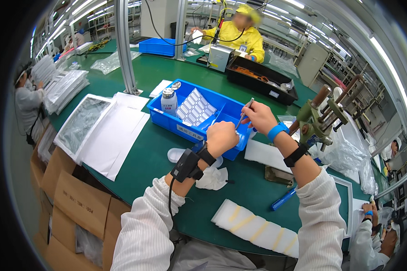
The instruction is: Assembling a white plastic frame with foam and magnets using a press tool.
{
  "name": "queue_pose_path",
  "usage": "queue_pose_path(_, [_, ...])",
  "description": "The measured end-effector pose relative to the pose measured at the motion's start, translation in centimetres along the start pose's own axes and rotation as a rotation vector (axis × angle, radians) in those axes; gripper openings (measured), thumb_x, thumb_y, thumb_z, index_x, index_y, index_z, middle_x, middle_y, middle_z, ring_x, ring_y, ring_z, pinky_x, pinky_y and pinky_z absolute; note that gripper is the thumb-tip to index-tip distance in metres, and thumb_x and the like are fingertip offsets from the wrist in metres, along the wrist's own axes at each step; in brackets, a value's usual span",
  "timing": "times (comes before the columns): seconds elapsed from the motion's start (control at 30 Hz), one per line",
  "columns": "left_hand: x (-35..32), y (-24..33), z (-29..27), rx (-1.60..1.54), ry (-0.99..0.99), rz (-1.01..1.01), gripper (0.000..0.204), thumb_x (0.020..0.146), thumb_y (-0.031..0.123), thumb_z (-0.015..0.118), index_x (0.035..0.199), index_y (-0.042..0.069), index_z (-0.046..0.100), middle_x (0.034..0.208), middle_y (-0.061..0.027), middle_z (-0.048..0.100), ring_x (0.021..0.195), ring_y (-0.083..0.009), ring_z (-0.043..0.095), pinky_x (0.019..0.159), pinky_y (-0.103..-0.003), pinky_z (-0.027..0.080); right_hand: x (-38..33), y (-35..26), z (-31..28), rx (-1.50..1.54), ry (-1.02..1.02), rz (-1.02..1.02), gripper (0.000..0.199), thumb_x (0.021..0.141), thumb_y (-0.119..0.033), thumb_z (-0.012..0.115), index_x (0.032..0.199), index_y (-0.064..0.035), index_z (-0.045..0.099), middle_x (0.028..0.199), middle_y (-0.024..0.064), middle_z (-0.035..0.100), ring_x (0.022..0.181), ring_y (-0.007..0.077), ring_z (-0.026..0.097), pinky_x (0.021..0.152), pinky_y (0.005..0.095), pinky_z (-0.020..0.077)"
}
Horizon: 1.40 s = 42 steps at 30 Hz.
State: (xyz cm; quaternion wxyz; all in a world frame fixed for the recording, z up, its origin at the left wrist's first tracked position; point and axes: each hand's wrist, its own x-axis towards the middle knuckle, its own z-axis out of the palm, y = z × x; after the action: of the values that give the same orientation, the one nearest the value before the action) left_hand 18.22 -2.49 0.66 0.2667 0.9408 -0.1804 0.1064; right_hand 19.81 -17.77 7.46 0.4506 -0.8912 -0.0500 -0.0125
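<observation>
My right hand (261,116) is closed round a slim grey metal tool (246,111), tilted with its lower end down at my left hand. Over the right part of a blue divided bin (167,121), my left hand (222,137) is curled shut, its fingertips meeting near the tool's end. Whatever those fingers pinch is hidden. Inside the bin, two white bottles with metal tops, one of them a bottle (169,105) nearest me, stand on the left. Beside them leans a sheet of blue-edged labels (196,108).
A crumpled white cloth (212,179), a blue pen-like tool (284,199) and taped white foam (255,228) lie nearby. A green metal press (319,119) stands right. White sheets (115,135) lie left. Across the table, a person in yellow (239,36) sits behind a black tray (262,81).
</observation>
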Motion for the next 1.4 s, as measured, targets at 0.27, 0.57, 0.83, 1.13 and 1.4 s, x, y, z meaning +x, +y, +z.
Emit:
queue_pose_path(0.27, [0.4,-0.5,-0.1,0.014,-0.079,-0.034,0.017,0.074,0.017,0.062,0.078,0.005,0.074,0.076,-0.0182,0.07,0.073,-0.0378,0.069,0.07,-0.046,0.056,0.2,-0.1,0.7,0.049,0.035,-0.054,0.022,0.097,-0.018,0.055,0.095,0.0029,0.061,0.085,0.0117,0.069,0.071,0.019,0.072,0.055,0.0302,0.0556])
queue_pose_path(0.57, [0.3,-0.7,-0.7,-0.009,-0.194,-0.01,0.015,0.069,0.011,0.063,0.078,0.002,0.072,0.081,-0.0201,0.071,0.079,-0.0381,0.071,0.071,-0.045,0.056,-0.3,-0.5,1.0,0.001,0.058,-0.106,0.021,0.097,-0.017,0.055,0.093,0.0032,0.061,0.08,0.0118,0.069,0.067,0.0195,0.071,0.057,0.0306,0.0552])
queue_pose_path(0.83, [0.4,-1.1,-0.1,0.013,-0.094,-0.013,0.023,0.072,0.015,0.062,0.089,0.003,0.07,0.086,-0.0183,0.072,0.081,-0.0376,0.07,0.071,-0.045,0.056,-1.2,-2.2,-0.2,0.022,0.104,-0.095,0.02,0.098,-0.018,0.054,0.096,0.0009,0.06,0.085,0.0091,0.068,0.071,0.0163,0.07,0.059,0.029,0.0554])
queue_pose_path(1.13, [0.3,-1.4,-0.4,-0.026,-0.16,0.018,0.018,0.077,0.021,0.063,0.087,0.01,0.072,0.089,-0.0145,0.072,0.087,-0.0355,0.07,0.075,-0.045,0.055,-2.0,-4.8,-1.0,0.152,0.224,-0.209,0.021,0.098,-0.018,0.052,0.092,0.0014,0.059,0.077,0.0099,0.068,0.063,0.0168,0.069,0.058,0.0301,0.0546])
queue_pose_path(1.4, [0.4,-1.7,-0.1,-0.094,-0.169,0.075,0.016,0.081,0.024,0.061,0.086,0.013,0.072,0.091,-0.0114,0.071,0.086,-0.0331,0.068,0.072,-0.045,0.055,-2.7,-6.9,-1.5,0.075,0.252,-0.294,0.022,0.098,-0.019,0.054,0.092,0.0018,0.059,0.078,0.0093,0.068,0.061,0.0164,0.068,0.058,0.0295,0.0535])
